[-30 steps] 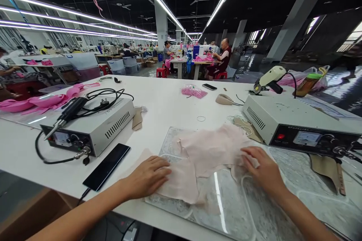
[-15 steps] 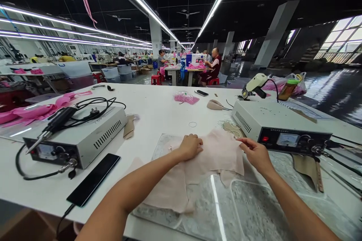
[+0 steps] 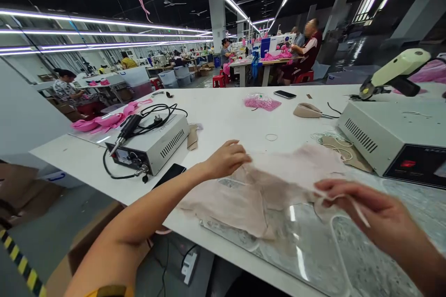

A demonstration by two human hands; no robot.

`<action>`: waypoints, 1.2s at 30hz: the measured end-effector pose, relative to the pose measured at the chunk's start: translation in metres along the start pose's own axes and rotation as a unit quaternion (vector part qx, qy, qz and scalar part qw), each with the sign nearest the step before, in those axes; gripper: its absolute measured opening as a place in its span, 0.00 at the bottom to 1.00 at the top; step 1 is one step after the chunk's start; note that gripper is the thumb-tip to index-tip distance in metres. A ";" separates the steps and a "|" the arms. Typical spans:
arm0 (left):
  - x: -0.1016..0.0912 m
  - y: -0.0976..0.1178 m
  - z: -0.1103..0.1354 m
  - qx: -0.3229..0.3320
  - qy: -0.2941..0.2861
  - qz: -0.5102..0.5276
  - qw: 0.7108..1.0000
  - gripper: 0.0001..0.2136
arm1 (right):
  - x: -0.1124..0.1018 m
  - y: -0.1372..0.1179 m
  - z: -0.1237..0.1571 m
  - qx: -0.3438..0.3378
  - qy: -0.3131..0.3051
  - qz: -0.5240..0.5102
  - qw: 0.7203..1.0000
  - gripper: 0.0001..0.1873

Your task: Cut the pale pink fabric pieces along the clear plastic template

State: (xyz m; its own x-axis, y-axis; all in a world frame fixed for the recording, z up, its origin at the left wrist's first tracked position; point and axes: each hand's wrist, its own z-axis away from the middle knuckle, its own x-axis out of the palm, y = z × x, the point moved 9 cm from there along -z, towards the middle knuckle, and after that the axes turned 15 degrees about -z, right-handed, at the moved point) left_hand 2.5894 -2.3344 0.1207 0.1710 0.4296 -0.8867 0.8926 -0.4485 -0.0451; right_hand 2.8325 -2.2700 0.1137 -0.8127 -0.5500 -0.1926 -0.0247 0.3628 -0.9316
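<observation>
Thin pale pink fabric (image 3: 237, 204) lies in loose, overlapping layers on a clear-covered, grey-marbled mat (image 3: 310, 246). My left hand (image 3: 230, 158) is closed at the far left part of the fabric, its fingertips pinching a raised fold. My right hand (image 3: 372, 206), somewhat blurred, is closed on the fabric's right edge, and a narrow pale strip hangs across its fingers. Between the two hands the fabric is lifted and partly see-through. Beyond it lies a loop of thin cord (image 3: 271, 137).
A grey control box (image 3: 167, 141) with a black handheld tool (image 3: 128, 130) stands left, beside a phone (image 3: 170, 174). Another box (image 3: 411, 125) stands right, near a cream-and-black cutter (image 3: 397, 72). Farther back lie a pink bag (image 3: 262, 102) and a beige pad (image 3: 307, 110). People sit at sewing tables beyond.
The view has turned left and tilted. My right hand has come nearer to me, pulling the fabric's edge along. My left hand has lifted slightly, raising a fold.
</observation>
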 end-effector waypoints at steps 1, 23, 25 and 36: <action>-0.004 0.010 0.027 0.043 0.020 -0.044 0.998 0.11 | 0.028 0.005 0.013 0.003 -0.074 0.009 0.997 0.09; 0.016 0.067 0.124 0.091 -0.056 -0.005 0.994 0.18 | 0.123 0.041 0.059 -0.067 -0.245 0.311 0.916 0.32; 0.030 0.079 0.115 0.122 -0.090 0.000 0.988 0.20 | 0.125 0.040 0.059 -0.063 -0.254 0.307 0.915 0.26; 0.052 0.082 0.111 0.072 -0.125 -0.012 0.989 0.21 | 0.118 -0.005 0.089 -0.251 -0.290 0.301 0.873 0.17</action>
State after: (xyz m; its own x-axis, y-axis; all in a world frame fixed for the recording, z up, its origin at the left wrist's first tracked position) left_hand 2.6251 -2.4359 0.0196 0.0262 0.2425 -0.9698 0.8235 -0.5552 -0.1166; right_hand 2.7888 -2.4034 0.0682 -0.3385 -0.3825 -0.8597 -0.0646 0.9209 -0.3843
